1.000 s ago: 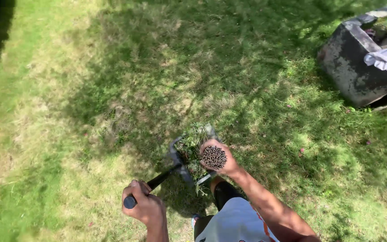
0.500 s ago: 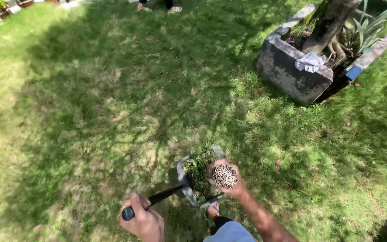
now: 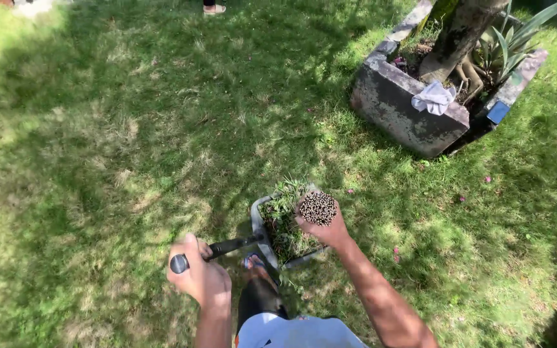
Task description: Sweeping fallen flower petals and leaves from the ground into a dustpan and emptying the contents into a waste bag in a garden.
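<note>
Head view looks down on a lawn (image 3: 130,129) dappled with sun and shade. The left hand (image 3: 200,278) is clenched around the end of a black handle (image 3: 224,248), whose round butt sticks out at the near side of the fist. The handle runs up and to the right to a grey dustpan (image 3: 259,229), a shallow open tray that sits low over the grass just ahead of the person's foot (image 3: 253,263).

The right hand (image 3: 322,225) is clenched around a broom (image 3: 318,207), a tight bundle of thin sticks seen end-on, so that only the cut tips show as a round, speckled disc above the fingers. The bundle stands over the right side of the dustpan, and the rest of its length is hidden beneath the hand. The two hands are near each other, with the dustpan between them and slightly farther from the person.

Inside the dustpan lies a heap of grass clippings (image 3: 282,219), green and mixed with darker bits, filling most of the tray and rising above its far edge.

Well apart, at the upper right, stands a weathered stone planter (image 3: 394,109). It holds a tree trunk (image 3: 459,32) with bare roots and a spiky green plant (image 3: 517,38). A white cloth (image 3: 434,98) lies crumpled on its rim. Small pink petals (image 3: 487,180) are scattered on the grass to its right.
</note>
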